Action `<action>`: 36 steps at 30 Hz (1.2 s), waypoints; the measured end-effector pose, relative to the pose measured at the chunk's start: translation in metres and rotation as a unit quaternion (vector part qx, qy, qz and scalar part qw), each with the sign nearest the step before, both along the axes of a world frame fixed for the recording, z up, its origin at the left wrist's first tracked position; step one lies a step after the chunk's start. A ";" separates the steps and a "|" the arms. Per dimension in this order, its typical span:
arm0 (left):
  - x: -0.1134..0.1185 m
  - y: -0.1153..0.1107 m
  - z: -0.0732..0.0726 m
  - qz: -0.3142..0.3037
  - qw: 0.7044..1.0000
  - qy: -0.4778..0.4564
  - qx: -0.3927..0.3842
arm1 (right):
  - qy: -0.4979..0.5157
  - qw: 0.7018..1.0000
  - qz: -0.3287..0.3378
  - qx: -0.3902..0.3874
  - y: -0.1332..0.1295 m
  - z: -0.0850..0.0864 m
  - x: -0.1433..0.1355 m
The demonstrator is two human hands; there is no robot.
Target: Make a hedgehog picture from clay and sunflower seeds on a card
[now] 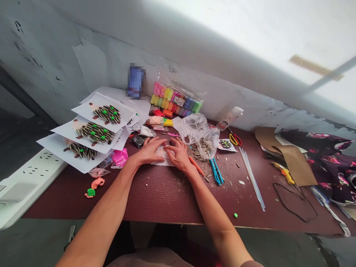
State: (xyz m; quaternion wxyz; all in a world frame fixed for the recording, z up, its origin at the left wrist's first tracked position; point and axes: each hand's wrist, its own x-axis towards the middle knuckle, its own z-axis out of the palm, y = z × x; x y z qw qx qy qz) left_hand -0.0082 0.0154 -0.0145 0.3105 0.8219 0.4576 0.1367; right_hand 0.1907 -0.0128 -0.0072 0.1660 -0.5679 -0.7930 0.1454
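Dark red textured table (pixel 155 196) carries everything. Left end: long white plastic power strip (pixel 36 178). Next to it, pile of white paper sheets (pixel 65 129), with striped seed clusters, green dots and brown bits on the ones facing up. Back, against wall: clear pack of multicoloured clay blocks (pixel 176 100). In front of that, right of centre: crumpled clear plastic bag (pixel 191 128), striped seeds in and around it. Bundle of long translucent sticks (pixel 252 180) farther right.

Centre: left hand (pixel 151 151) and right hand (pixel 178 154), both palm down on a small white paper sheet (pixel 167 163), mostly covered by them. Left grip: fingers loosely spread, thumb near sheet's front edge. Right grip: fingers bent, tips on or just over the sheet; can't tell if they pinch anything. Pale patch on sheet between hands, too small to identify.

Just right of right hand: blue-handled tool (pixel 216 171), then slim orange tool (pixel 196 166), nearer the wrist. Small bright green ball (pixel 236 215) near front edge.
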 end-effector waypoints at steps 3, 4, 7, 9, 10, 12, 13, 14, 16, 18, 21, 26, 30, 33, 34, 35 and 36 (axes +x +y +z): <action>-0.001 0.001 -0.003 -0.006 1.000 -0.006 0.009 | 0.000 1.000 0.004 -0.008 0.001 0.002 -0.001; -0.001 0.001 -0.003 -0.006 1.000 -0.006 0.010 | 0.003 1.000 0.005 -0.009 0.001 0.002 0.000; -0.001 0.000 -0.001 0.001 1.000 0.001 0.007 | 0.015 1.000 -0.005 0.003 0.002 0.001 0.005; 0.000 -0.002 0.003 0.000 1.000 0.009 -0.004 | 0.017 0.999 -0.025 0.021 0.002 0.000 0.010; 0.000 -0.002 0.005 -0.002 1.000 0.013 -0.010 | 0.013 0.999 -0.033 0.028 0.001 0.000 0.012; 0.000 -0.003 0.008 -0.005 1.000 0.020 -0.018 | 0.000 0.999 -0.039 0.036 -0.001 0.000 0.015; 0.000 -0.003 0.010 -0.004 1.000 0.023 -0.019 | -0.006 0.999 -0.038 0.036 -0.003 0.001 0.015; 0.000 -0.003 0.010 -0.003 0.999 0.026 -0.019 | -0.012 0.999 -0.035 0.035 -0.004 0.001 0.015; 0.000 -0.003 0.010 -0.002 0.999 0.027 -0.019 | -0.019 0.999 -0.029 0.031 -0.006 0.002 0.013; 0.000 -0.003 0.009 -0.004 1.000 0.024 -0.018 | -0.024 0.999 -0.025 0.025 -0.007 0.003 0.010; -0.001 -0.003 0.007 -0.005 1.000 0.019 -0.020 | -0.037 0.999 -0.021 0.014 -0.009 0.006 0.006; -0.001 -0.003 0.006 -0.009 1.000 0.012 -0.014 | -0.057 0.998 -0.009 0.018 -0.014 0.011 0.000; -0.002 -0.003 0.005 -0.005 1.000 0.007 -0.010 | -0.032 0.999 -0.008 0.007 -0.012 0.010 0.001; -0.002 -0.003 0.004 -0.009 1.000 0.004 -0.007 | -0.013 0.999 -0.046 0.020 -0.009 0.008 0.007; -0.002 -0.003 0.004 -0.011 1.000 0.006 -0.008 | -0.014 0.998 -0.054 0.022 -0.009 0.008 0.009; -0.002 -0.003 0.004 -0.011 1.000 0.008 -0.010 | -0.018 0.998 -0.056 0.022 -0.009 0.007 0.010; -0.002 -0.003 0.004 -0.009 1.000 0.010 -0.011 | -0.022 0.998 -0.052 0.020 -0.009 0.006 0.010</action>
